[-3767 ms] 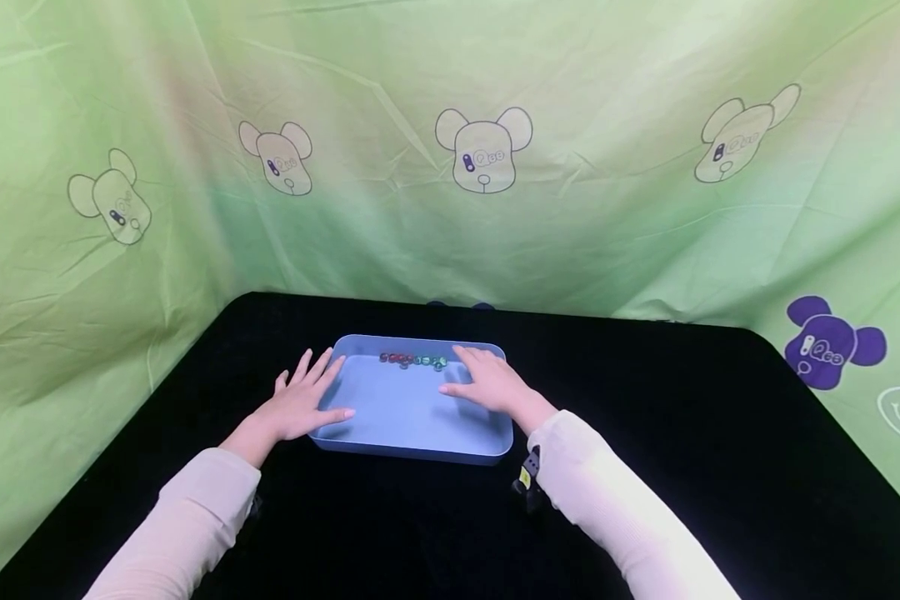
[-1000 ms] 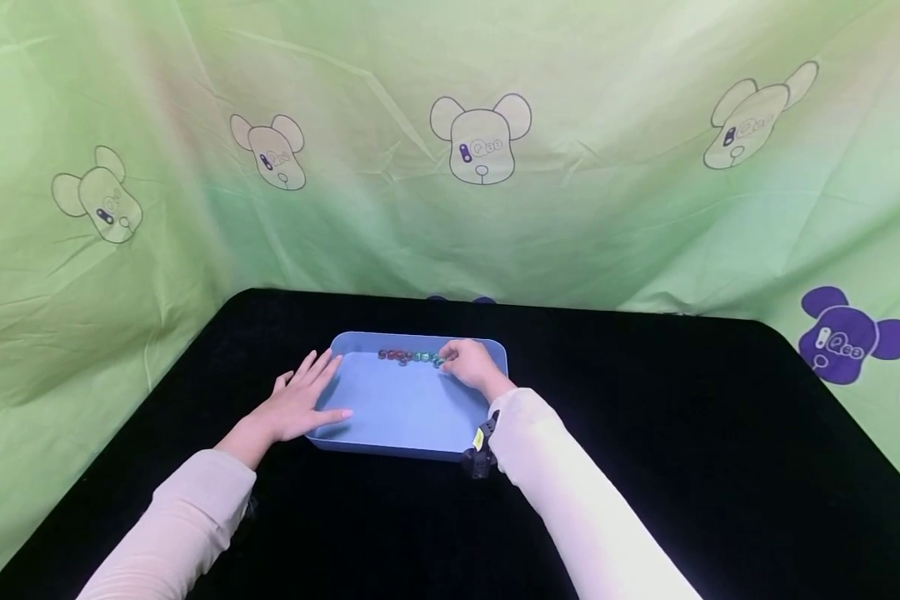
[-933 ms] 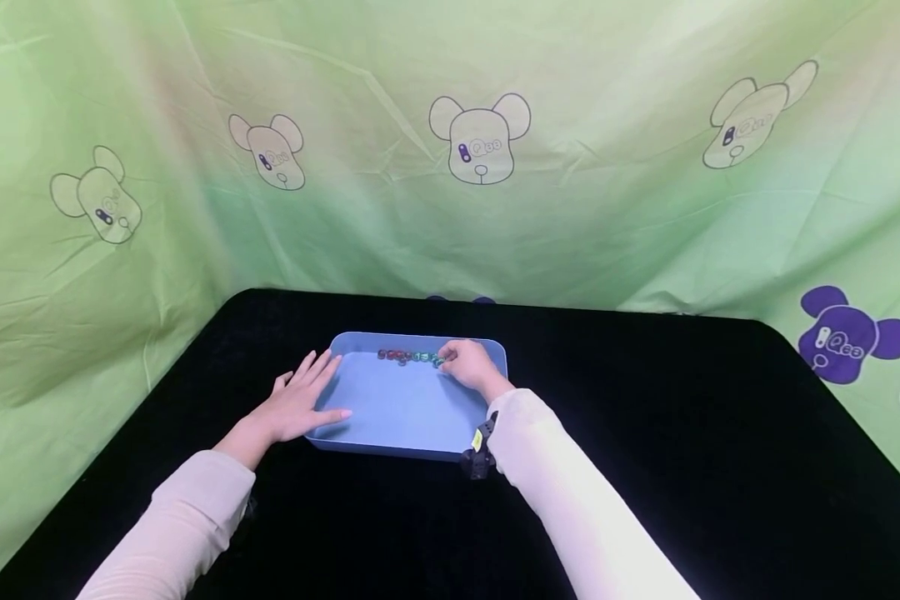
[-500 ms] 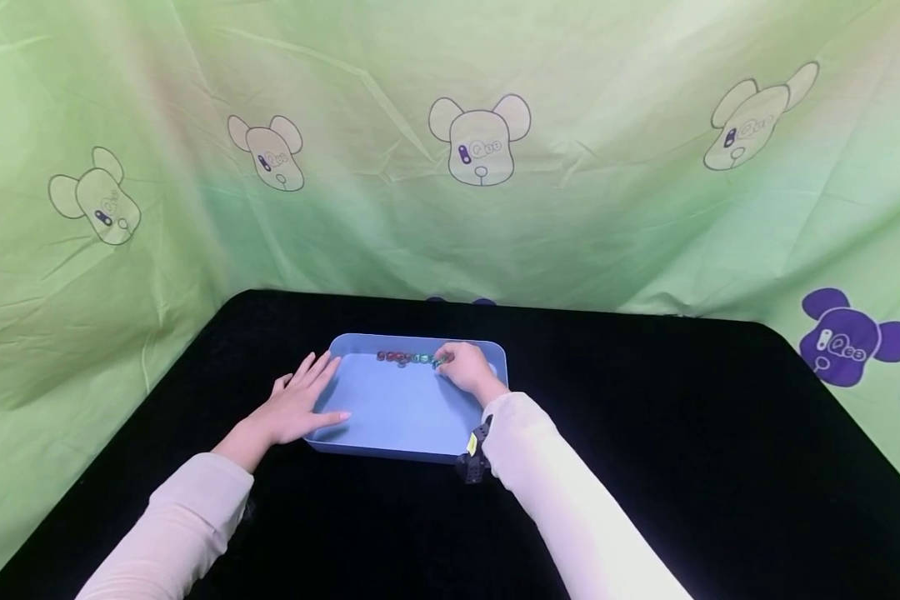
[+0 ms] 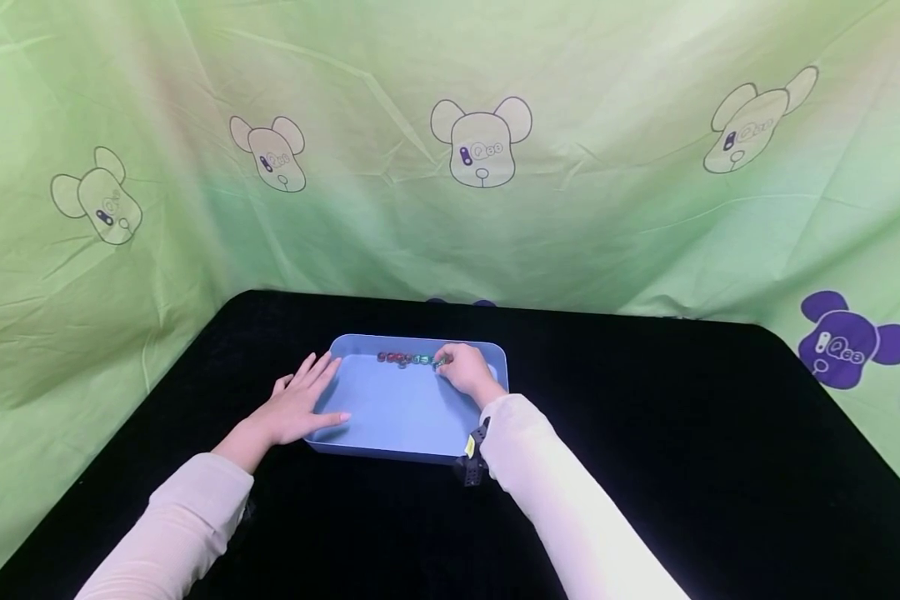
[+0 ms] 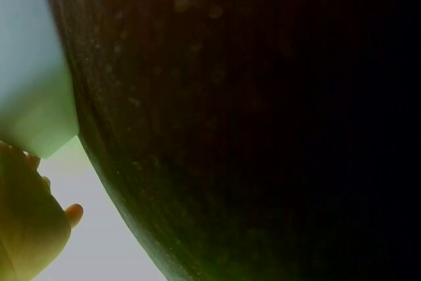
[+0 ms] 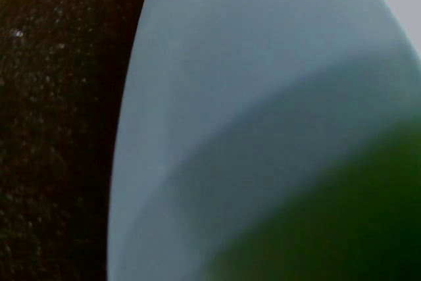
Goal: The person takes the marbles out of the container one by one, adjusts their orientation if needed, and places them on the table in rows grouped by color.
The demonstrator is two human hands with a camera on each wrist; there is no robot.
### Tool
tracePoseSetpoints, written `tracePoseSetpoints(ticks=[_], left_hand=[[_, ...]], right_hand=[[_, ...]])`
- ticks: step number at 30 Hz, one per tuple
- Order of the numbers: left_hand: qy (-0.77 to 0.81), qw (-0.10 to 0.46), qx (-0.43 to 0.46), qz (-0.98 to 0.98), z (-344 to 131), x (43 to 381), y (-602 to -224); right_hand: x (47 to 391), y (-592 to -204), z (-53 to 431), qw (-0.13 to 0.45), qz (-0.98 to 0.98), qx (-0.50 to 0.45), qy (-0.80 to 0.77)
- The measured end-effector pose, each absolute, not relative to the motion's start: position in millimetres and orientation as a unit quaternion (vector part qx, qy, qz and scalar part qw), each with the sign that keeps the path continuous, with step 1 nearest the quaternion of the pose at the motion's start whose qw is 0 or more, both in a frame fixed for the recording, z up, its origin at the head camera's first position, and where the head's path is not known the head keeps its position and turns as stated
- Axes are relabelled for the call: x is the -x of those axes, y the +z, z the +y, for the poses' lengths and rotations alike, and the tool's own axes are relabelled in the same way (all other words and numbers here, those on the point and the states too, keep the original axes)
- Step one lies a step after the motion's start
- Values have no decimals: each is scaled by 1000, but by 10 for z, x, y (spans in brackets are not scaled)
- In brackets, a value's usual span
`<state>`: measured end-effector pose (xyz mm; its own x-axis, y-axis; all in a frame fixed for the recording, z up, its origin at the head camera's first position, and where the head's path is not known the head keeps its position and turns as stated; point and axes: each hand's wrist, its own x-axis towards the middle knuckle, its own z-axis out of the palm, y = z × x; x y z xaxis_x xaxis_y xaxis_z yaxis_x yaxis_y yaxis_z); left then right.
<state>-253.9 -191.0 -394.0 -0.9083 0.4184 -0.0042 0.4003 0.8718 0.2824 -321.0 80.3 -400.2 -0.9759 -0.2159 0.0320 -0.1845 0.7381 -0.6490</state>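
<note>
A shallow blue tray [image 5: 397, 417] holds a line of small glossy marble-like pieces along its far wall. Red marbles [image 5: 392, 357] lie at the left of the line and green marbles [image 5: 423, 360] at the right. One darker piece sits just in front of the red ones. My left hand [image 5: 292, 408] lies over the tray's left edge with its fingers spread. Inside the tray, my right hand [image 5: 467, 368] has thumb and fingers curled together at the line's right end, pinching a green marble that they largely hide. The wrist views show no marbles.
The tray stands on a black cloth-covered table [image 5: 645, 433]. Green fabric [image 5: 360, 242] printed with bear heads hangs behind and beside it. A small black device [image 5: 472, 467] is strapped below my right wrist, near the tray's front edge.
Since the earliest frame my right hand has moved from the tray's right edge inward, and its fingers have closed at the green end. Lately it shifts only slightly; my left hand stays put.
</note>
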Motion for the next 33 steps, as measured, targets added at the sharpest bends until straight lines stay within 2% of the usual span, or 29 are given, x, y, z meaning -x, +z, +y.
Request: tracePoseSetpoints(ticks=[33], left_hand=[[142, 14, -222, 964, -1923, 2538, -3979]], right_hand=[[3176, -3988, 787, 9, 940, 114, -322]])
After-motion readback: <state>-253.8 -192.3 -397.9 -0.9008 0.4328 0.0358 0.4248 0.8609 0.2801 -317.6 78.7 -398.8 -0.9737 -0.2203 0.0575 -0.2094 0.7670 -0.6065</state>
